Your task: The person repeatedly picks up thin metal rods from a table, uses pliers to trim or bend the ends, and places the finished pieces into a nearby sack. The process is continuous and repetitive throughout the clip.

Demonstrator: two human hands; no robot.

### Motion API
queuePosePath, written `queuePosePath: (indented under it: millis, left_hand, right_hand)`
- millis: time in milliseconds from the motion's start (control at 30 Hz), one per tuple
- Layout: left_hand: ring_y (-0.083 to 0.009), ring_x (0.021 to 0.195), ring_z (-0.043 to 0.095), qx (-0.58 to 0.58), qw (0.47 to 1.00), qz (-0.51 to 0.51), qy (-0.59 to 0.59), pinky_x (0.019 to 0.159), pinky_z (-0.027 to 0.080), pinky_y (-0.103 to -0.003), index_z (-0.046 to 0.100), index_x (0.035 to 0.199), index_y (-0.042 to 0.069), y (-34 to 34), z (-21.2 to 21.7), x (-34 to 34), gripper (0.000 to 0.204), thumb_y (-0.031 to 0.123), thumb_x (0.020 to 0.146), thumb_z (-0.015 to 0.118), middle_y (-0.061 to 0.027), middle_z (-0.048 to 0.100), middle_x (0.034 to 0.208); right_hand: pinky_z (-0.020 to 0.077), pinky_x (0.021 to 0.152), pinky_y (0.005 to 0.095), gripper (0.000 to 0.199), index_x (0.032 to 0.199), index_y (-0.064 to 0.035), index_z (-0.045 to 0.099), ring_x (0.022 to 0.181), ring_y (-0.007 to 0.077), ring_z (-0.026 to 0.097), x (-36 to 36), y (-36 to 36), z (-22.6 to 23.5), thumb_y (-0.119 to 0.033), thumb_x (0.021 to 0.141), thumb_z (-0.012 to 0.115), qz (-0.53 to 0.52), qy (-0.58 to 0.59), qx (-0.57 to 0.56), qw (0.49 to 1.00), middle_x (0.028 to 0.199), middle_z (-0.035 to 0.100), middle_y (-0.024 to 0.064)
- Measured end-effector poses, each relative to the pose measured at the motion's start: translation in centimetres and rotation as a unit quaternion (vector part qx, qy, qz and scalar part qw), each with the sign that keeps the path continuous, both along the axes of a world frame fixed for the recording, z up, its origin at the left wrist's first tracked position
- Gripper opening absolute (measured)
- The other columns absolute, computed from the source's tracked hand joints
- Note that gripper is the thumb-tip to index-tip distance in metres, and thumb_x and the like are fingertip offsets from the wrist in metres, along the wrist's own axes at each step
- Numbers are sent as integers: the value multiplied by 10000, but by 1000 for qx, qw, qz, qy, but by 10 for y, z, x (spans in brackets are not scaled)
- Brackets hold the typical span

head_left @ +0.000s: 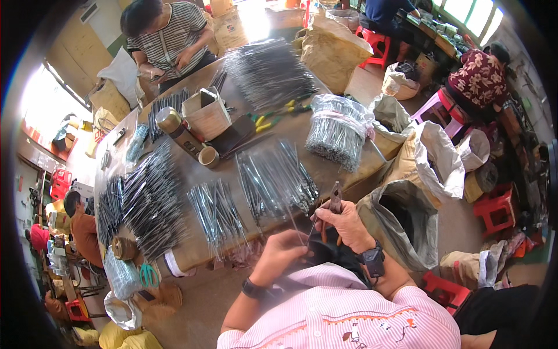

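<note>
My right hand (347,225) is closed around a pair of pliers (335,199), their jaws pointing up and away from me. Just left of it, my left hand (280,253) has its fingers pinched on a thin metal rod (295,224), which is blurred and slants up over the table edge. Both hands are in front of my body, close together at the near edge of the table. Nearest to them on the tabletop lie two spread piles of thin metal rods, a larger pile (278,180) and a smaller pile (216,214).
More rods lie in a dark heap (152,200) at left and a far stack (267,72). A plastic-wrapped bundle (337,135), flask (179,132), cardboard box (204,119) and yellow-handled pliers (264,124) share the table. An open sack (427,232) stands at right. A person (174,41) works opposite.
</note>
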State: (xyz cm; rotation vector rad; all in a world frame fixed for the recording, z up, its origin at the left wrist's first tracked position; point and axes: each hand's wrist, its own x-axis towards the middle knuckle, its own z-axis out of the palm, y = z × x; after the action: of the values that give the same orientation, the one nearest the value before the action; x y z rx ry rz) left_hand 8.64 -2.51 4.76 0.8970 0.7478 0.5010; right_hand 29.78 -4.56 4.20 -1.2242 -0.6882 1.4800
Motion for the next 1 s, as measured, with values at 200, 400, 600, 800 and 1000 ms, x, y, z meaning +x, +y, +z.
queuePosePath:
  millis: [200, 400, 600, 800, 1000]
  left_hand:
    - [-124, 775, 662, -8, 1000, -13, -4, 666, 520, -232, 636, 1037, -30, 1, 2, 0, 208, -4, 837, 688, -55, 673, 908]
    - [-143, 795, 666, -12, 999, -11, -37, 704, 538, -259, 559, 1106, 10, -1, 7, 4, 262, -5, 860, 649, -34, 614, 945]
    - [-165, 852, 633, -120, 989, 37, -74, 755, 531, -299, 563, 1084, 5, 1, 14, 7, 178, 143, 972, 546, -63, 623, 932]
    - [-132, 688, 608, -95, 994, 24, -43, 553, 446, -232, 599, 979, 48, 11, 5, 9, 141, 185, 980, 564, -40, 637, 826]
    - [-60, 553, 444, -179, 977, 75, -87, 460, 323, -192, 557, 934, 102, 4, -9, 23, 114, 80, 902, 664, 17, 552, 768]
  right_hand:
    - [548, 662, 279, 175, 991, 26, 663, 719, 147, 658, 1, -3, -2, -108, 884, 699, 26, 6, 2, 1000, 888, 703, 119]
    - [539, 651, 277, 150, 920, -3, 634, 701, 143, 653, -5, 1, -4, -87, 850, 737, 20, 21, 33, 999, 805, 678, 73]
    - [520, 630, 263, 157, 910, -23, 613, 683, 127, 638, -11, 2, 0, -80, 842, 742, 18, 15, 38, 999, 786, 658, 49]
    - [492, 652, 237, 159, 944, -10, 614, 713, 88, 602, -14, -2, 2, -58, 840, 724, 10, -23, 53, 998, 824, 644, 24]
    - [495, 677, 233, 146, 955, -1, 628, 732, 86, 600, -14, -3, 3, -46, 843, 710, 7, -88, 75, 993, 841, 653, 21]
